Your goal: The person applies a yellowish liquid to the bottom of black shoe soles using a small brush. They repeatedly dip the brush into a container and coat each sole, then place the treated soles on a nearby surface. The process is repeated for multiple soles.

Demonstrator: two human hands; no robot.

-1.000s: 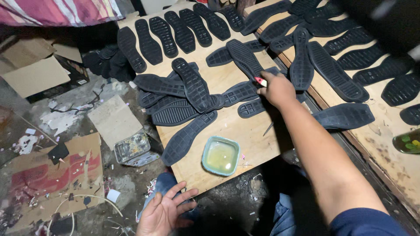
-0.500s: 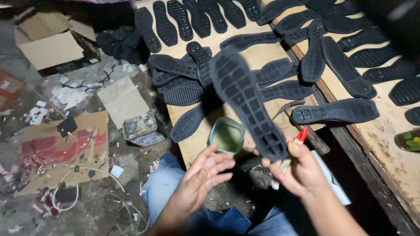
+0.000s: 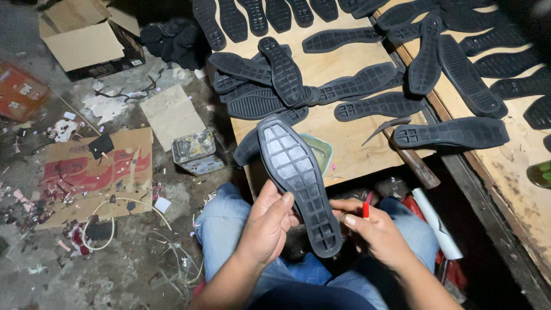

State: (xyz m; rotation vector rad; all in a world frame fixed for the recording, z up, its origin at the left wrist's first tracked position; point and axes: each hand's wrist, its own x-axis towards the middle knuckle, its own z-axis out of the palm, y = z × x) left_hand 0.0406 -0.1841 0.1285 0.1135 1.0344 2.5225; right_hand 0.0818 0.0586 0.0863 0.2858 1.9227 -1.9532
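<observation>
- Head view: the left hand (image 3: 268,223) comes up from the lower middle with the forearm slanting in from below, palm turned toward the right, fingers curled and the thumb laid against the left edge of a black rubber shoe sole (image 3: 297,174); it is grasping the sole near the lower end.
- The right hand (image 3: 376,234) reaches in from the lower right, wrist bent inward, fingertips against the sole's lower right edge; it also pinches a thin red-handled tool (image 3: 366,208) that sticks up between its fingers, so its grip is closed on the tool while it steadies the sole.
- The sole is held above the person's lap in blue jeans (image 3: 229,221), tilted with its broad end up and to the left, its narrow end down by the hands.
- Its upturned face shows a grid of raised ribs forming square and diamond cells; matt black, with a smooth rim.
- Its top end overlaps a pale green bowl (image 3: 320,150) standing at the near edge of a plywood board (image 3: 344,138).
- Many more black soles (image 3: 275,80) lie spread and piled on that board.
- A hammer (image 3: 408,155) rests at the board's near right corner.
- A small metal can (image 3: 196,150) stands on the littered floor to the left.
</observation>
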